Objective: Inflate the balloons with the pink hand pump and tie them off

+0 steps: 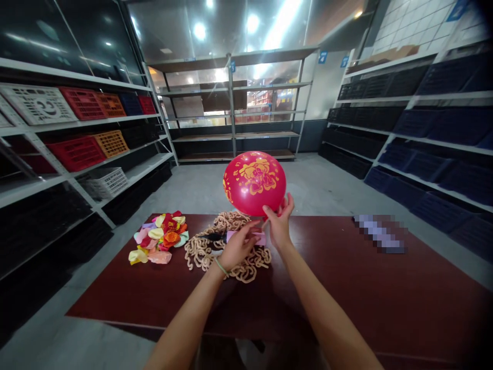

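An inflated red balloon [254, 181] with a yellow print floats just above the dark red table [346, 288]. My right hand [280, 222] pinches it from below at the neck. My left hand [238, 246] is closed in a pinch right beside the neck, fingers touching it. Under both hands lies a heap of beige string loops [204, 249] with a pink object [246, 237] resting on it. To the left sits a pile of flat, uninflated balloons [158, 237] in mixed colours.
A blurred-out patch [379, 232] lies at the table's far right. Metal shelving with red, orange and white crates [77, 123] lines the left wall, dark bins [423, 128] line the right, and an empty rack [234, 103] stands at the back across a grey floor.
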### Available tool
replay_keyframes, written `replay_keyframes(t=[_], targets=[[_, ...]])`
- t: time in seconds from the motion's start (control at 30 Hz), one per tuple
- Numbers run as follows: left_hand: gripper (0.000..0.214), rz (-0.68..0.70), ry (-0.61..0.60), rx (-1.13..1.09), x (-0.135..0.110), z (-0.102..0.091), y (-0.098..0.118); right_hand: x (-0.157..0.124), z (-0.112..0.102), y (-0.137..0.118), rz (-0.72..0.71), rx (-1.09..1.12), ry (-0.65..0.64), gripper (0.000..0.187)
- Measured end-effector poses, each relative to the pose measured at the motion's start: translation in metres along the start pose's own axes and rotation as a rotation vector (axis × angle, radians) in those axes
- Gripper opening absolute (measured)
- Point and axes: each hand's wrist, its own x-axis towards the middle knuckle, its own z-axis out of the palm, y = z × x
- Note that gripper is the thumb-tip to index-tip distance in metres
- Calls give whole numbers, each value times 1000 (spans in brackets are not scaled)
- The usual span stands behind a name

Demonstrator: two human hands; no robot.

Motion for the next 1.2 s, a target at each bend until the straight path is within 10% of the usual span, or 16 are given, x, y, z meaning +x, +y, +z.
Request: replay_keyframes(t=[0.13, 0.33, 0.67, 0.93, 1.2], targets=[[53, -42, 109, 3, -6, -16, -2, 68, 4, 19, -152, -437, 124, 93], [31, -95, 310, -5, -16, -47, -16, 115, 18, 41, -97, -663, -80, 28], [27, -135, 513, 118, -51, -93, -39, 44, 51, 40, -163, -574, -502, 22], [25, -205, 743, 325, -125, -159, -50, -48, 118, 49, -164, -450, -917, 18], [38, -270, 390, 1047, -196, -231, -66, -128, 145, 73, -171, -423, -1132, 15]])
